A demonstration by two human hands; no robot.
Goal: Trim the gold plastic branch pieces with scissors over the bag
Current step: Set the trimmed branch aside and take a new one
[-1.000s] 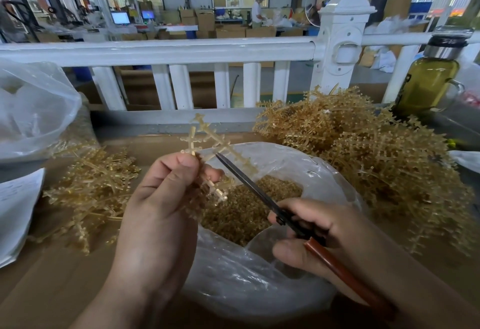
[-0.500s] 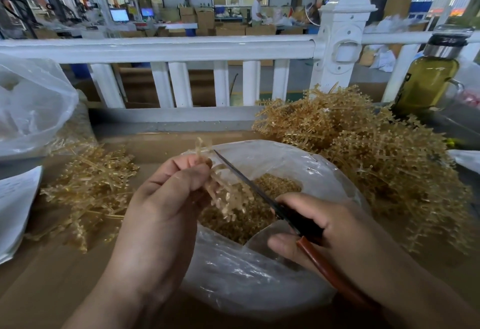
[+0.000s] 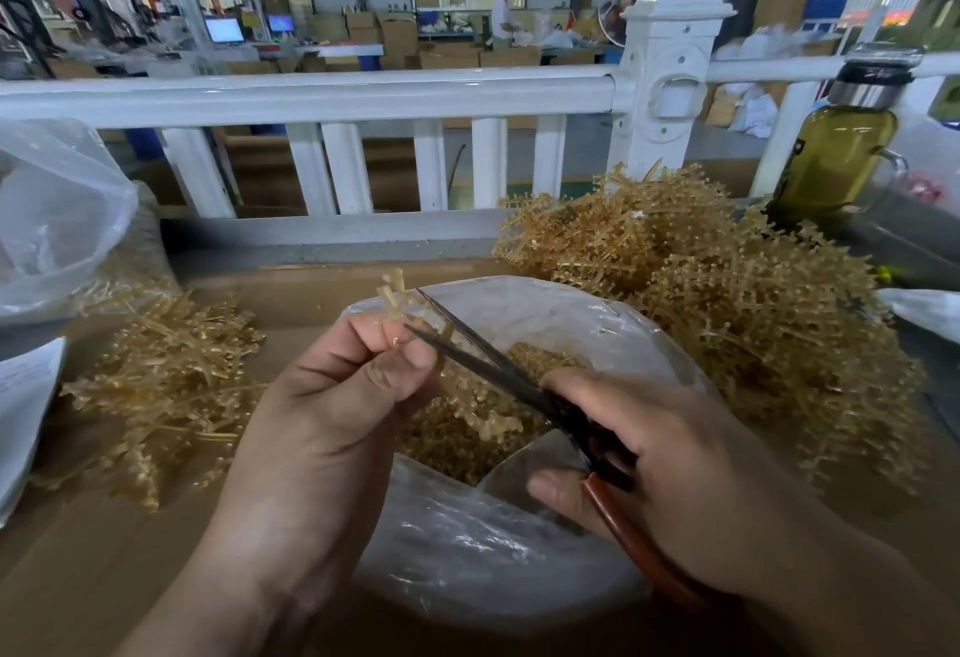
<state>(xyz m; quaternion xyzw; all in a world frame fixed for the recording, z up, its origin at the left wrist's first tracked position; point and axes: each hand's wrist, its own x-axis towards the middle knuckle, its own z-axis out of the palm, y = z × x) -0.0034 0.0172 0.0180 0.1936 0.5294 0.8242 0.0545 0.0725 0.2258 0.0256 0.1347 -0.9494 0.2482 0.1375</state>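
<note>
The left hand pinched a gold plastic branch piece; the right hand gripped dark-bladed, brown-handled scissors
The branch stuck up from the left hand's curled fingertips, part of it between the parted blades beside the thumb. Below and between both hands lay a clear plastic bag holding gold trimmings. A big heap of gold branches sat beyond the right hand, a smaller heap outside the left

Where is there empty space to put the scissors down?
Bare brown tabletop lies near you on the left, between the small gold pile and the bag. A thin strip runs between bag and white fence. The right is crowded by the big gold pile and bottle.
</note>
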